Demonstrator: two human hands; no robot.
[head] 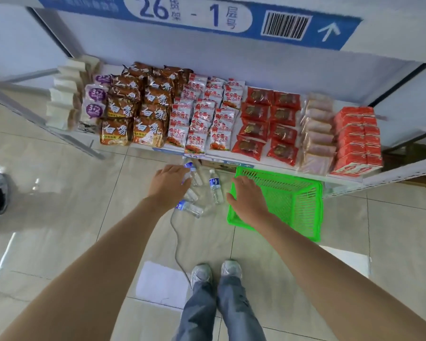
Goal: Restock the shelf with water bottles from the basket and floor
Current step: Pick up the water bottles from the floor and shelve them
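Glossy beige floor tiles [59,168] reflect light beneath a white wall [15,40].

Brown noodle packs [133,112], white-red snack bags [204,114], red pouches [268,121], orange cartons [357,139] in rows; blue aisle sign [194,18] overhead; white paper [161,284] on tiles.

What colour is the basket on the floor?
Bright green, seen in the head view: the basket.

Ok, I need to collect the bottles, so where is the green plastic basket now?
In the head view, the green plastic basket sits on the tiled floor below the shelf edge, right of the clear water bottles, under the right hand.
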